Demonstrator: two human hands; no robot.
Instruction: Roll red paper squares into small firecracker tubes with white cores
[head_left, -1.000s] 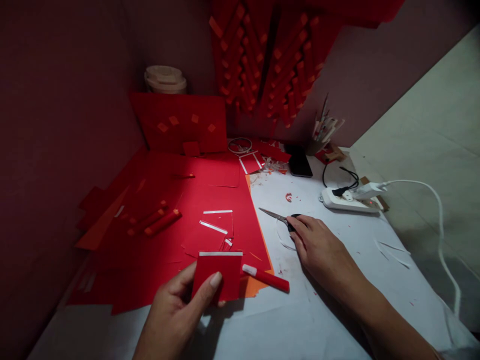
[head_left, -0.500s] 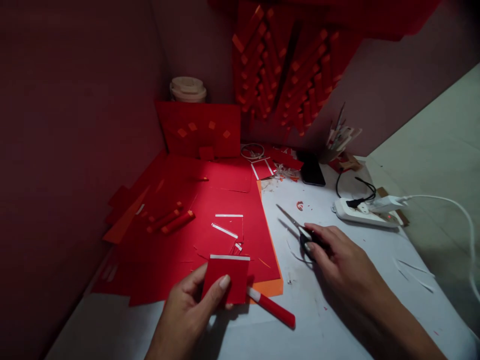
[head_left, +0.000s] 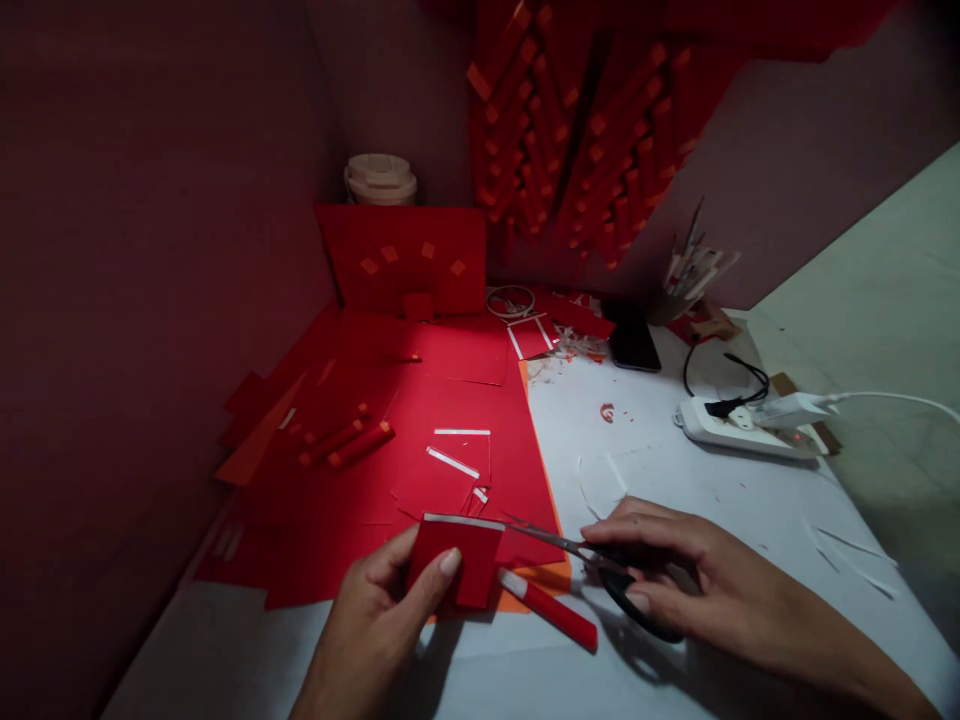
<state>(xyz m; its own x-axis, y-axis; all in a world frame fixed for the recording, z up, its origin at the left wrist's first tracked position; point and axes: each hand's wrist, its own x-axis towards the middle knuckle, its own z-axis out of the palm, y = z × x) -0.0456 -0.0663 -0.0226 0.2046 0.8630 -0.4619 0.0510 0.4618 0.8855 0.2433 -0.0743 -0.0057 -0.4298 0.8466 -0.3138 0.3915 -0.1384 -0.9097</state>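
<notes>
My left hand [head_left: 386, 605] pinches a small red paper piece [head_left: 461, 570] between thumb and fingers, with a white strip along its top edge. In my right hand [head_left: 667, 570] is a pair of scissors [head_left: 581, 550] with black handles. Its blades are parted and point left, their tips beside the top right corner of the red piece. Just below the blades lies a red stick-shaped tool [head_left: 559, 612] with a whitish end. Behind my left hand, more red pieces with white strips [head_left: 454, 462] rest on large red paper sheets [head_left: 337, 540].
Red paper rolls [head_left: 364, 443] lie on the sheets. At the right are a white power strip [head_left: 742, 430] with cables and a black phone [head_left: 634, 335]. A pen holder [head_left: 679, 290] and a lidded cup [head_left: 381, 180] stand behind. Thin paper scraps [head_left: 855, 565] lie on the white table.
My right hand has brought the scissors down and left to the red paper piece, and the blades have opened. A white offcut now shows on the table behind that hand. My left hand stays nearly still.
</notes>
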